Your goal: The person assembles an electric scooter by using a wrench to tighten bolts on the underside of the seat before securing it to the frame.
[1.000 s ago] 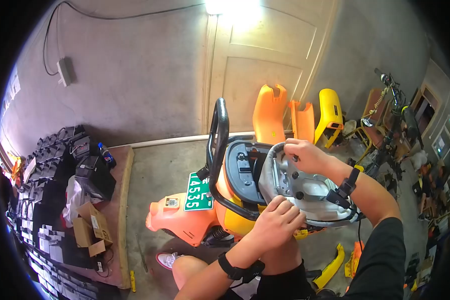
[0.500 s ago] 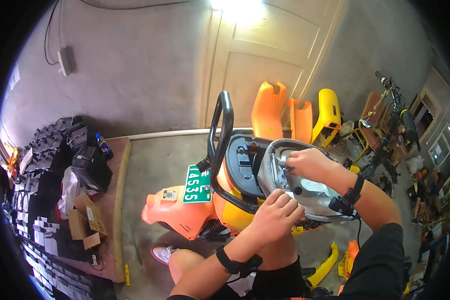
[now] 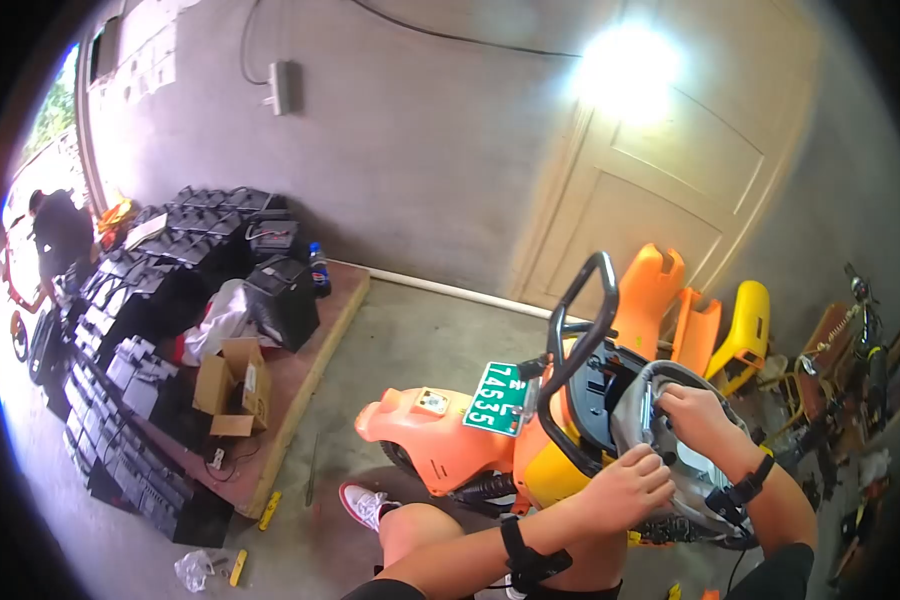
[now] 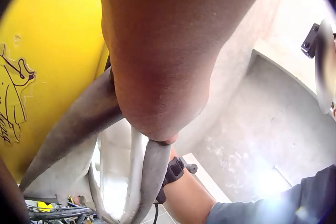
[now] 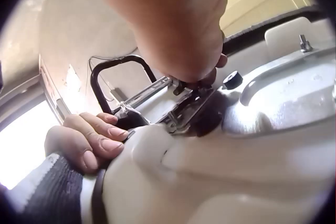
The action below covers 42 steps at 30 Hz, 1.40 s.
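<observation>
An orange and yellow scooter stands before me, its seat tipped up so that the pale underside shows. My left hand grips the seat's near edge, its fingers curled over the rim in the right wrist view. Over the underside, my right hand bends its fingers onto a metal hinge bracket. The back of that hand hides most of its fingertips. Beside the bracket is a black rubber stopper. The left wrist view shows the seat's grey rim under my left hand.
A black grab rail rises behind the seat opening. Orange panels and a yellow one lean by the door. At left, black batteries and a cardboard box sit on a low platform. A person bends near the doorway.
The head view has swung left, shifting the scooter rightward and bringing the doorway person into sight. My right hand has moved from the seat's far rim to the hinge bracket; my left stays on the edge.
</observation>
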Available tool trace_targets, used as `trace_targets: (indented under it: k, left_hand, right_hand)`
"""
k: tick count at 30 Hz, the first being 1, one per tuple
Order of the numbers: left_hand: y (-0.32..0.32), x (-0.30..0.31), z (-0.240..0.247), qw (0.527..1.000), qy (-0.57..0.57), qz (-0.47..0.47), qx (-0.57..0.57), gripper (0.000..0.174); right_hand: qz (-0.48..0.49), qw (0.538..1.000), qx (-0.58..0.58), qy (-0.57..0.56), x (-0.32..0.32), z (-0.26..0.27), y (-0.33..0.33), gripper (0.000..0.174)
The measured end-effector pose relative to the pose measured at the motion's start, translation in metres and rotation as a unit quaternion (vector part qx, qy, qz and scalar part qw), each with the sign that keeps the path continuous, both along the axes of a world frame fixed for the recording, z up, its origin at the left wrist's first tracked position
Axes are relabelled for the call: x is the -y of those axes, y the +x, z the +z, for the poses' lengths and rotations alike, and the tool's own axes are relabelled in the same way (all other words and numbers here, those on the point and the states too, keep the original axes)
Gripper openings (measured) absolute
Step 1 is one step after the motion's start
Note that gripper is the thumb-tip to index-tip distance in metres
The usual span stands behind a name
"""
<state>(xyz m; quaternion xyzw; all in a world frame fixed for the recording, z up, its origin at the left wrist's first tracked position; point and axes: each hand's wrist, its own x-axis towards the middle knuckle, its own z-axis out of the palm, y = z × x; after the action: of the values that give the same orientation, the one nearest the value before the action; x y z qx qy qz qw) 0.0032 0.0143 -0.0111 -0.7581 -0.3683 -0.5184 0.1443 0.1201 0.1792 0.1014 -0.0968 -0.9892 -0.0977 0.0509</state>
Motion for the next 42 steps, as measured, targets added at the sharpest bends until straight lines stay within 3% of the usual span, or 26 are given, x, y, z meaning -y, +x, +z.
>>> trace_targets:
  k: [8, 12, 13, 17, 19, 23, 27, 30, 34, 35, 37, 39, 42]
  left_hand:
    - [0.006, -0.005, -0.006, 1.000, 0.018, 0.005, 0.008, 0.030]
    - [0.006, -0.006, -0.006, 1.000, 0.016, 0.000, 0.006, 0.029]
    - [0.006, -0.006, -0.007, 1.000, 0.022, -0.002, 0.003, 0.029]
    - [0.004, -0.003, -0.005, 1.000, 0.022, 0.002, 0.008, 0.027]
    - [0.003, -0.002, -0.005, 1.000, 0.006, 0.001, 0.001, 0.028]
    - [0.004, -0.003, -0.001, 0.998, 0.054, 0.025, 0.010, 0.025]
    - [-0.001, 0.001, 0.002, 0.999, 0.005, 0.017, -0.027, 0.023]
    - [-0.002, 0.002, 0.001, 1.000, -0.006, 0.019, -0.014, 0.031]
    - [-0.003, 0.005, 0.006, 1.000, -0.007, 0.010, -0.008, 0.023]
    - [-0.002, 0.006, 0.007, 1.000, -0.022, 0.015, 0.000, 0.022]
    - [-0.004, 0.006, 0.009, 0.999, -0.040, 0.014, 0.002, 0.020]
    - [-0.005, 0.007, 0.011, 0.999, -0.039, 0.024, -0.007, 0.020]
    - [-0.006, 0.006, 0.012, 0.999, -0.037, 0.013, -0.011, 0.020]
  right_hand:
    - [-0.064, 0.995, 0.054, -0.059, 0.003, 0.018, -0.001, 0.022]
    - [-0.040, 0.996, 0.072, 0.015, -0.005, 0.012, -0.003, 0.015]
    - [0.008, 0.997, 0.076, 0.029, -0.012, 0.006, -0.001, 0.012]
    - [-0.014, 0.995, 0.094, -0.012, -0.007, 0.008, -0.003, 0.012]
    - [-0.011, 0.997, 0.049, -0.057, -0.005, 0.010, -0.001, 0.013]
    - [-0.099, 0.993, 0.053, -0.040, -0.002, 0.015, 0.004, 0.028]
    - [-0.081, 0.997, 0.010, -0.007, -0.010, 0.010, 0.004, 0.046]
    - [-0.085, 0.996, 0.002, -0.029, -0.014, 0.008, 0.002, 0.055]
    - [-0.053, 0.996, 0.072, -0.003, -0.025, 0.002, 0.000, 0.015]
    - [-0.045, 0.996, 0.076, -0.001, -0.024, 0.003, -0.001, 0.012]
    - [-0.045, 0.997, 0.059, -0.032, -0.033, -0.003, 0.003, 0.016]
    - [-0.072, 0.989, 0.069, -0.106, -0.036, 0.006, 0.005, 0.041]
    - [-0.130, 0.975, 0.105, -0.144, -0.028, 0.020, -0.003, 0.058]
